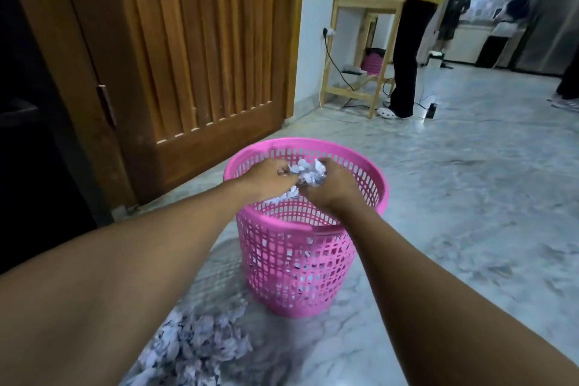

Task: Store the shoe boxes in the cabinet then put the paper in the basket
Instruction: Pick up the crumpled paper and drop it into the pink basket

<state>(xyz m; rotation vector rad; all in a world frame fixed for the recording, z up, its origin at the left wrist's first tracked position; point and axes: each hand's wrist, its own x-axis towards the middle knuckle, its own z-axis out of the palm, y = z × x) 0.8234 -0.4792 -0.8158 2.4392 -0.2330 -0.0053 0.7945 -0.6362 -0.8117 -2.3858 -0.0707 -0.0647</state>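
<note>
Over the pink basket (380,188), left hand (266,177) and right hand (330,186) together clutch a crumpled paper wad (308,172), best released low inside to avoid spills.

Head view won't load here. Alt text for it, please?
The left hand and right hand hold a wad of crumpled paper over the pink basket, which already has paper inside. A pile of paper scraps lies on the floor nearer the camera; a slatted wooden door stands behind the basket.
</note>
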